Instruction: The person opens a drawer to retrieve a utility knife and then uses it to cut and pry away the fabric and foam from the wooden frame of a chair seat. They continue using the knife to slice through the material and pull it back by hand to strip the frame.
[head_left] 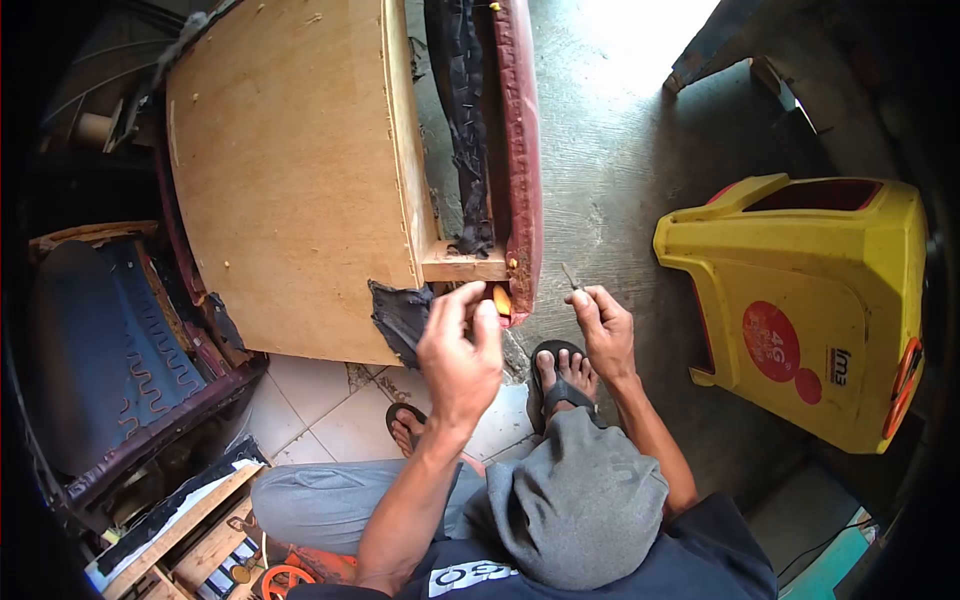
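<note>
While Left Hand (462, 350) Hangs at Furniture Corner, Right Hand (606, 335) Pinches Thin Tool (571, 276)

Where the wooden crosspiece (463, 264) meets the red padded edge (522, 170) of a large furniture piece (290, 180), the left hand stands half open, its fingers bent and a gap between thumb and forefinger. No object shows in its grip; whether it touches the frame, I cannot tell. Just beyond the fingers sits an orange-yellow piece (501, 299), too small to identify.

The right hand is closed, thumb against forefinger, on the thin tool, whose narrow tip points up and away from the person. The tool is above the concrete floor (600, 190), just to the right of the padded edge and apart from it.

A dark cloth flap (402, 320) hangs at the corner of the plywood panel, beside the left hand. Farther up, a black fabric strip (463, 130) runs alongside the padded edge.

Below the hands, the person's sandalled feet rest on the ground, one near white tiles (300, 405). To the right, a yellow plastic stool (800, 300) lies tipped over; to the left is a seat frame (120, 350) with zigzag springs.
</note>
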